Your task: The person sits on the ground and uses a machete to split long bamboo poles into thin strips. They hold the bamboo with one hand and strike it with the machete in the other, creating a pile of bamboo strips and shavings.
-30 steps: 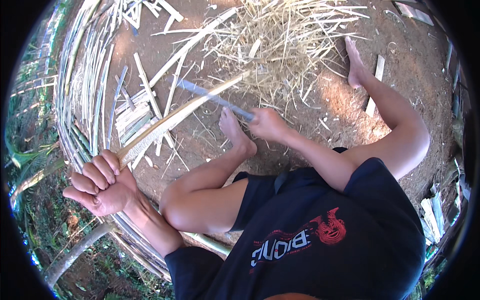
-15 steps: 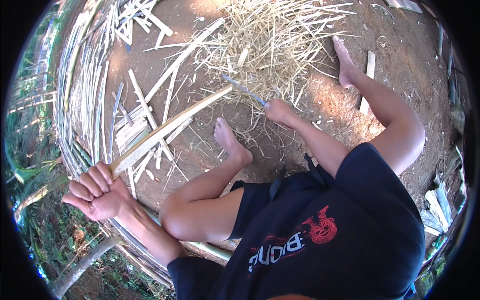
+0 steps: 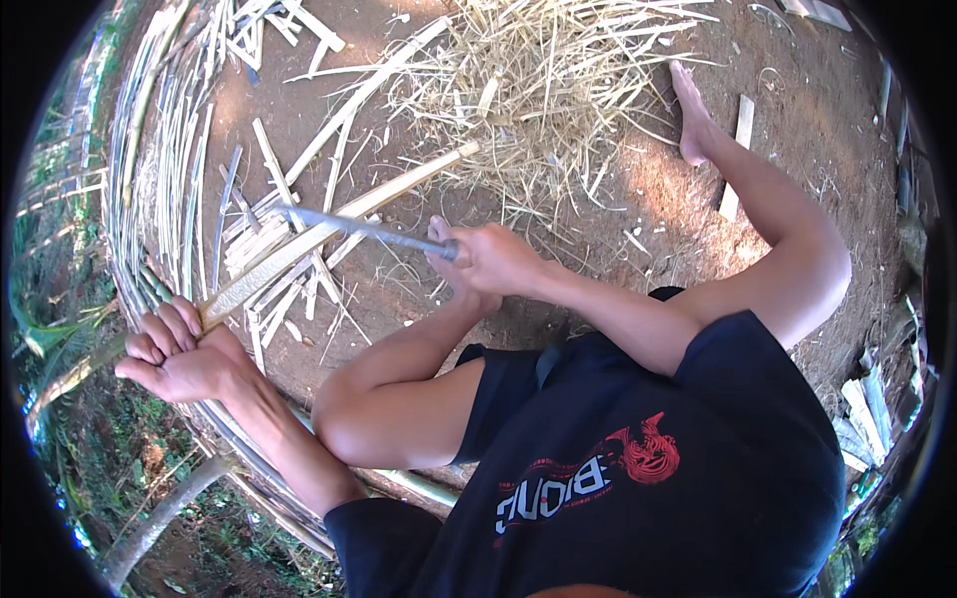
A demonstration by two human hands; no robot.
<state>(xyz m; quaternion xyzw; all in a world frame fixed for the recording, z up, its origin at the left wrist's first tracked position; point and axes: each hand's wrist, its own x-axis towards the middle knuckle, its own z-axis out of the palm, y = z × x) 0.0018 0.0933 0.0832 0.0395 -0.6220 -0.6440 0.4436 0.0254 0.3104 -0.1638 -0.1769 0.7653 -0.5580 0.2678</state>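
Observation:
My left hand (image 3: 184, 354), at the lower left, is closed round the near end of a long pale bamboo strip (image 3: 257, 282). The strip slants up and to the right, its far end by a heap of shavings. In my right hand (image 3: 488, 261) I grip the handle of a knife (image 3: 374, 230) with a long, narrow grey blade. The blade points left and crosses over the strip near its middle; whether it touches the strip I cannot tell. My right fist is in front of my left foot (image 3: 454, 264), partly covering it.
A heap of thin curled shavings (image 3: 538, 110) lies on the bare earth ahead. Split bamboo pieces (image 3: 261, 244) are piled at the left, beside long thin poles (image 3: 184, 189). One flat slat (image 3: 740, 159) lies by my right foot (image 3: 695, 115). Greenery (image 3: 60, 349) borders the far left.
My right hand has drawn the knife left and toward me, from the strip's far end to over its middle. My left hand keeps its hold, the strip shifting slightly.

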